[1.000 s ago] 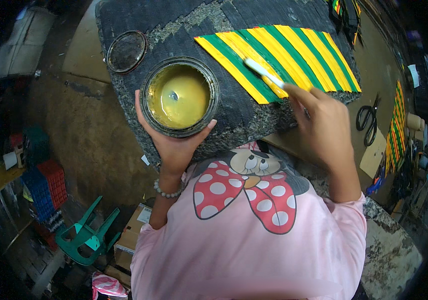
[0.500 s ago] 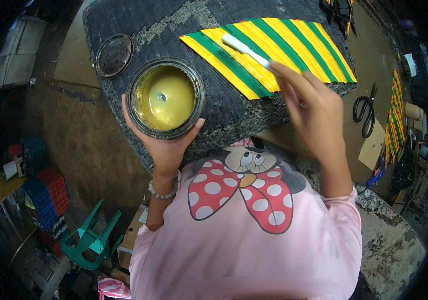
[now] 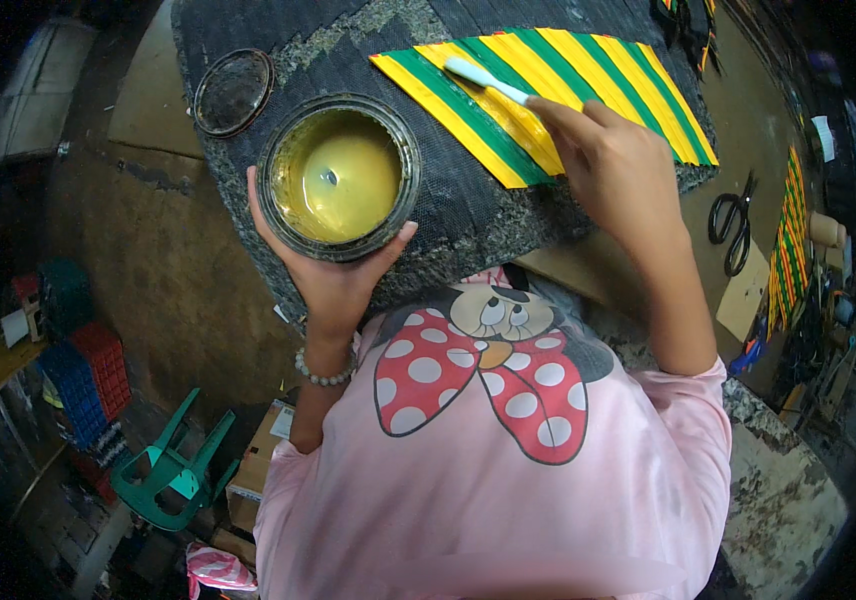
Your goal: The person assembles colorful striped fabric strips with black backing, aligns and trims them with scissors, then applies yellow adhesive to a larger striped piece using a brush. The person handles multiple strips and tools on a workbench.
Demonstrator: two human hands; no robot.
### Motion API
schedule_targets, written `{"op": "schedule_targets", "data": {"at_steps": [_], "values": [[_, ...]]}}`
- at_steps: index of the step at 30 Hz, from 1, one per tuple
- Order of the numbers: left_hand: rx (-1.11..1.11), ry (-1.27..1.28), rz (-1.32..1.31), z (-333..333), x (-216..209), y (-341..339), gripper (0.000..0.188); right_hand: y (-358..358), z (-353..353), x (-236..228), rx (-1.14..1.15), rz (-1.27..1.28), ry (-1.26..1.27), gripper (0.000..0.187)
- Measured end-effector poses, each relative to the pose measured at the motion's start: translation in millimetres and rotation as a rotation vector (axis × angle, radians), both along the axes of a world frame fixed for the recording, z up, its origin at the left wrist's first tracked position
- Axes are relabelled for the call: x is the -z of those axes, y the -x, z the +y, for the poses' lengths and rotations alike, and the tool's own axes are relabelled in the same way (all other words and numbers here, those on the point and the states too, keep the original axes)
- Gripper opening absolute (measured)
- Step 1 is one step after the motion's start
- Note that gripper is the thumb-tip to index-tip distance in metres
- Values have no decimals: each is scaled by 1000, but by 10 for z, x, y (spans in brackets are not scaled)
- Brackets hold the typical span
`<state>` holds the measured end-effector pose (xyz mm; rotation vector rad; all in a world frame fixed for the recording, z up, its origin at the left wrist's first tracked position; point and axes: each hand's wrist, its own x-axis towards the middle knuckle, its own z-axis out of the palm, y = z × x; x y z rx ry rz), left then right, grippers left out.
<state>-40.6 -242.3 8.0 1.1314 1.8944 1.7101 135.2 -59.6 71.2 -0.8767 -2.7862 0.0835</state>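
My left hand (image 3: 333, 285) cups the near side of a round open container (image 3: 410, 190), thumb and fingers spread around its wall. Yellowish, glossy liquid (image 3: 353, 185) fills its lower part. In my right hand (image 3: 623, 165) is a slim white brush (image 3: 488, 82), shaped like a toothbrush, gripped by its handle end. Its head lies over the left part of a curved panel (image 3: 588, 75) of yellow and green strips; the bristles are hidden underneath. The strips near the brush look wet and shiny.
Container and panel rest on a dark, worn work slab (image 3: 468, 225). A round dark lid (image 3: 234, 92) lies left of the container. Black scissors (image 3: 733, 225) and a narrow striped piece (image 3: 790, 240) lie at the right. A green plastic stool (image 3: 173, 475) stands lower left.
The view has shifted slightly, so the slab sits a little higher. My right hand and the brush have moved slightly left over the panel; my left hand stays on the container.
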Motion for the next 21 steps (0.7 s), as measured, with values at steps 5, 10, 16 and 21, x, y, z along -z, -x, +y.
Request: {"op": "schedule_targets", "data": {"at_steps": [5,10,16,21], "values": [[-23,46,141,0,6,16,124,-290,-160,-147,29,-90,22,24],[-50,40,144,12,0,-1,123,-568,-405,-480,51,-125,20,25],[-79,43,124,20,-15,-13,122,-973,-799,-901,333,122,136,37],[-71,18,39,24,-14,-10,123,-976,-834,-481,312,210,373,34]]}}
